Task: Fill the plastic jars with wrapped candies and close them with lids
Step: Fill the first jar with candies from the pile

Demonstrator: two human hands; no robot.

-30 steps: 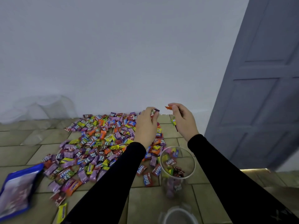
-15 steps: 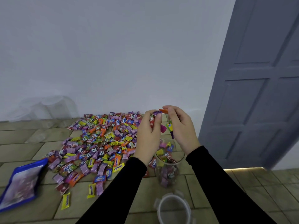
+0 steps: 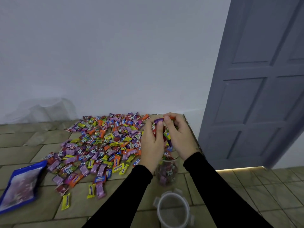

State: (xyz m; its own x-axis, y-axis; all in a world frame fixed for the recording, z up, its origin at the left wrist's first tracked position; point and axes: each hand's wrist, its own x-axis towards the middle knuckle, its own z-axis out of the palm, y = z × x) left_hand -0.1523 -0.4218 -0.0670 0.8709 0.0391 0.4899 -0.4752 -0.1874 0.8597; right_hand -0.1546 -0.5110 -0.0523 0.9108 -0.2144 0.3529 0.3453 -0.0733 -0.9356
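Left hand: my left hand (image 3: pixel 152 142) is curled around a small bunch of wrapped candies (image 3: pixel 156 128), held right above the open jar.
Right hand: my right hand (image 3: pixel 179 137) is cupped around more candies, with a yellow-and-purple one (image 3: pixel 168 138) slipping down between the palms.
Jar being filled: the clear plastic jar (image 3: pixel 167 173) stands on the floor under both hands, only its bottom part filled, mouth mostly hidden by my wrists.
Lid: a translucent round lid (image 3: pixel 172 211) with snap tabs lies nearest me, apart from the jar.
Candy pile: the loose heap (image 3: pixel 102 145) spreads over the floor tiles to the left, reaching the wall.
Handling: I judge the candies light, with crinkly, slick foil wrappers; a loose cupped scoop suits them better than pinching one at a time.
Jar handling: thin, stiff and light, so it could tip if bumped; I would steady it by the wall.
Other: a blue bag (image 3: pixel 19 185) lies flat at far left.
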